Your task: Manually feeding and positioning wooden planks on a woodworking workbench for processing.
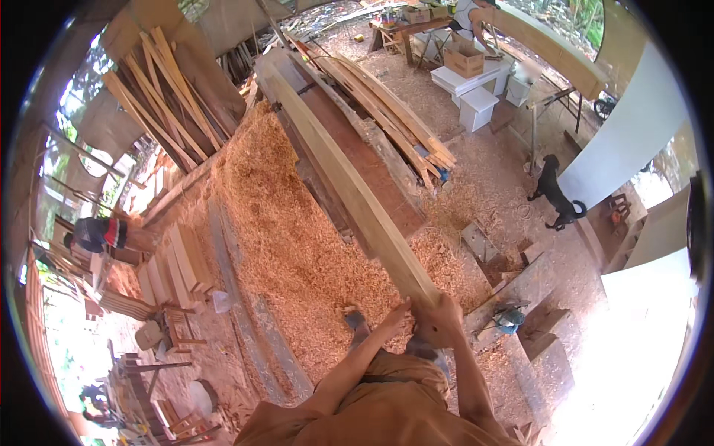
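A long squared wooden beam (349, 193) runs from just in front of my body to the far end of a workbench (387, 197). My right hand (440, 323) is closed round its near end, fingers over the top and side. My left hand (394, 318) grips the beam's left edge close to that end; some of its fingertips are hidden. Below my hands, my feet stand among wood shavings (275, 215) heaped along the bench's left side. To the right of my right hand, a teal power tool (510, 320) rests on a plank.
Loose boards (379, 104) lie along the bench's right side. More planks (160, 97) lean at the back left, and thick beams (178, 264) are stacked at left. A black dog (554, 192) stands at right. One person (472, 18) works at the far table, another (97, 234) at far left.
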Action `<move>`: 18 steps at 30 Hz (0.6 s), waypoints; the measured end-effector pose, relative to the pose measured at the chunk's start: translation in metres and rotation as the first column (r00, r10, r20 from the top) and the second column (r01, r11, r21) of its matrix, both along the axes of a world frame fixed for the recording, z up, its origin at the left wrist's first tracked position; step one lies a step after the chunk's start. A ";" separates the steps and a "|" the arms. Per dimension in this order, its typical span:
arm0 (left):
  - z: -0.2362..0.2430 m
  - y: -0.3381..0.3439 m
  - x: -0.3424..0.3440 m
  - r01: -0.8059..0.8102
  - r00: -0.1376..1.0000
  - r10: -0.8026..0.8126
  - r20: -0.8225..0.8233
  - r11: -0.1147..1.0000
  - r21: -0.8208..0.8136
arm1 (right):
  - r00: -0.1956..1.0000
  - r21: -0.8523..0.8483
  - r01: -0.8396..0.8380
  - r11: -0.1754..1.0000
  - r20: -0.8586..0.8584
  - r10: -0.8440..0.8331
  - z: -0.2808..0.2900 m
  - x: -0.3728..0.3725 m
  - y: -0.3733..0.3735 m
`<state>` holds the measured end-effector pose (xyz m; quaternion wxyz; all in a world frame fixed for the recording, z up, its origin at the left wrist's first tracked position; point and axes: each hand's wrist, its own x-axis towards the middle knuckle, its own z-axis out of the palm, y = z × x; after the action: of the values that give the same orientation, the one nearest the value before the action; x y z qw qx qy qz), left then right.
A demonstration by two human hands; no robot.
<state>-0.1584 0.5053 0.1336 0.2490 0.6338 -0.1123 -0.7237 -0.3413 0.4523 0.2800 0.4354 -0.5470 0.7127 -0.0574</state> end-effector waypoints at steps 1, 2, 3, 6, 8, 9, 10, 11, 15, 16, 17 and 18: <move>-0.010 -0.020 -0.007 0.049 0.992 -0.044 0.117 0.998 -0.039 | 0.997 0.005 0.079 0.997 -0.014 -0.079 0.013 -0.019 0.007; -0.025 -0.043 -0.005 0.093 0.969 -0.073 0.236 0.993 -0.073 | 0.996 -0.063 0.058 0.996 -0.062 -0.062 -0.013 -0.036 0.019; -0.041 -0.071 0.010 0.111 0.889 -0.005 0.457 0.973 -0.204 | 0.994 -0.126 0.008 0.992 -0.108 -0.021 -0.039 -0.060 0.035; 0.100 -0.187 -0.026 0.107 0.932 0.054 0.359 0.904 -0.414 | 0.977 -0.080 0.117 0.990 -0.172 -0.130 -0.062 -0.131 0.117; 0.060 -0.252 0.036 0.114 0.697 0.267 0.666 0.875 -0.470 | 0.981 -0.085 0.132 0.988 -0.135 -0.143 -0.074 -0.146 0.167; 0.052 -0.274 0.110 0.152 0.532 0.363 0.765 0.848 -0.508 | 0.991 -0.057 0.076 0.996 -0.103 -0.081 -0.085 -0.142 0.174; 0.057 -0.302 0.119 0.121 0.551 0.328 0.767 0.879 -0.462 | 0.988 -0.009 0.097 0.995 -0.120 -0.097 -0.091 -0.151 0.203; 0.057 -0.316 0.116 0.098 0.572 0.287 0.769 0.906 -0.411 | 0.977 -0.068 0.147 0.987 -0.144 -0.155 -0.096 -0.159 0.242; -0.026 -0.288 0.116 0.229 0.462 0.247 0.852 0.895 -0.384 | 0.969 -0.273 0.103 0.957 -0.191 -0.158 -0.103 -0.188 0.333; -0.034 -0.294 0.115 0.258 0.423 0.268 0.866 0.880 -0.399 | 0.968 -0.296 0.097 0.950 -0.195 -0.160 -0.114 -0.199 0.343; -0.039 -0.290 0.112 0.283 0.423 0.256 0.869 0.874 -0.395 | 0.966 -0.301 0.093 0.949 -0.205 -0.160 -0.116 -0.200 0.355; -0.043 -0.284 0.113 0.207 0.535 0.301 0.790 0.860 -0.467 | 0.964 -0.300 0.114 0.947 -0.197 -0.179 -0.130 -0.196 0.355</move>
<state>-0.0457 0.2211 0.0911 0.3413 0.8155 -0.3865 -0.2630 -0.5370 0.8072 0.1500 0.2639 -0.5523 0.7799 -0.1308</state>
